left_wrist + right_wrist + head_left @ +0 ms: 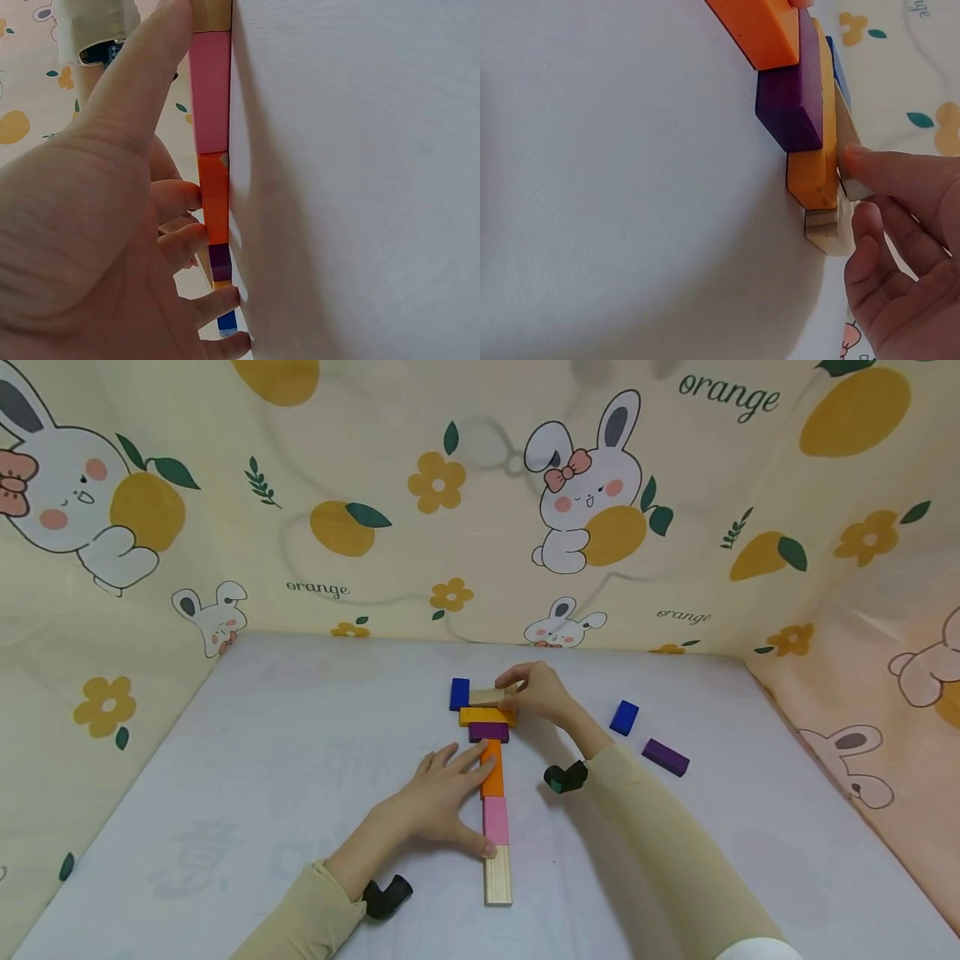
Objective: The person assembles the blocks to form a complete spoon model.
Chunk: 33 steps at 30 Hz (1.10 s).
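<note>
My right hand (542, 695) pinches a plain wooden block (846, 142) at the far end of a row of blocks. Another plain wooden block (822, 223) lies lower, beside the yellow block (480, 717). To the left of my right fingers stands a blue block (460, 694). A purple block (488, 733) lies crosswise in front of the yellow one. From there an orange block (492, 777), a pink block (496, 821) and a near wooden block (498, 878) run lengthwise towards me. My left hand (441, 802) spreads along this row, index finger at the orange block, thumb where pink and wood meet.
Off to the right on the white tabletop (285, 735) lie a loose blue block (624, 717) and a loose purple block (665, 757). A patterned cloth (480, 543) with rabbits and oranges rises behind and along both sides.
</note>
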Motion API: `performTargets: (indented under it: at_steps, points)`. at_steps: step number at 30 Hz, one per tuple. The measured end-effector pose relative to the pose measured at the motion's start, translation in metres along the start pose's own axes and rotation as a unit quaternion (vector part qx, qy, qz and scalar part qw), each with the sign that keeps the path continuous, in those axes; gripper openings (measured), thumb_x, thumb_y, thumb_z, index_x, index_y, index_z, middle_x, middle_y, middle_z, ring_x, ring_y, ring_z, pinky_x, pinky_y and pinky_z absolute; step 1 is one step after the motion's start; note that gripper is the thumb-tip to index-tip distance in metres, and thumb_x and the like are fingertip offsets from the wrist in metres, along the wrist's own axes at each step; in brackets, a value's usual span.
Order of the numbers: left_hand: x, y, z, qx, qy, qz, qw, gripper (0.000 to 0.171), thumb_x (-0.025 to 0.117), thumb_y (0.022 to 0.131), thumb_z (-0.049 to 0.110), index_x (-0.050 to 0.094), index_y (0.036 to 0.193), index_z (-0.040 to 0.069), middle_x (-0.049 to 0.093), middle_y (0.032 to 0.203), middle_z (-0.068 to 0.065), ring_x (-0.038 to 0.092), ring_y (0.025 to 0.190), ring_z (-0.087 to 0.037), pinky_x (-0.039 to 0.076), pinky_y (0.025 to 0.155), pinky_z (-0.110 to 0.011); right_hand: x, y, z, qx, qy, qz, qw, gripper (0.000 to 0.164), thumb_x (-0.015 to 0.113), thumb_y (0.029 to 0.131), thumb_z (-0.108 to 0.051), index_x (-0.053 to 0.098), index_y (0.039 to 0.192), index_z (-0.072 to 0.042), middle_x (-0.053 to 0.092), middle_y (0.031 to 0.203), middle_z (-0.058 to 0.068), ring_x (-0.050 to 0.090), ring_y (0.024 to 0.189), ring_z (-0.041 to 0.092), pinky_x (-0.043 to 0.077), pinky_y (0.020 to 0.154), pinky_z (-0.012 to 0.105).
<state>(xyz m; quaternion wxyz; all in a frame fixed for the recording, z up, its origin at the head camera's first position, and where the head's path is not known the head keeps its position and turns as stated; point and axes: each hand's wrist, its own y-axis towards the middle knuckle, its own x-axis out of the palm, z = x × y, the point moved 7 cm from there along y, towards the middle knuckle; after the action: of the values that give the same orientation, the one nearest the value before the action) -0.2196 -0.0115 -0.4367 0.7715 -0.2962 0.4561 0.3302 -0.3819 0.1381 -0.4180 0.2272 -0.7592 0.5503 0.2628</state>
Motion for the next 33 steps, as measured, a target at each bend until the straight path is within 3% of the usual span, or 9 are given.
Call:
performTargets:
  at_steps: [33]
  points:
    - [-0.0004, -0.0010, 0.0018, 0.000, 0.000, -0.001, 1.0000, 0.113, 0.074, 0.065, 0.074, 0.033, 0.155, 0.020, 0.011, 0.164, -0.002, 0.010, 0.145, -0.042, 0.009, 0.111, -0.065, 0.0060, 0.0017, 0.0062, -0.002, 0.010, -0.015, 1.000, 0.022, 0.080, 0.083, -0.012, 0.076, 0.104, -0.009, 0.071, 0.102, 0.002, 0.059, 0.091, 0.025, 0.051, 0.081, 0.034]
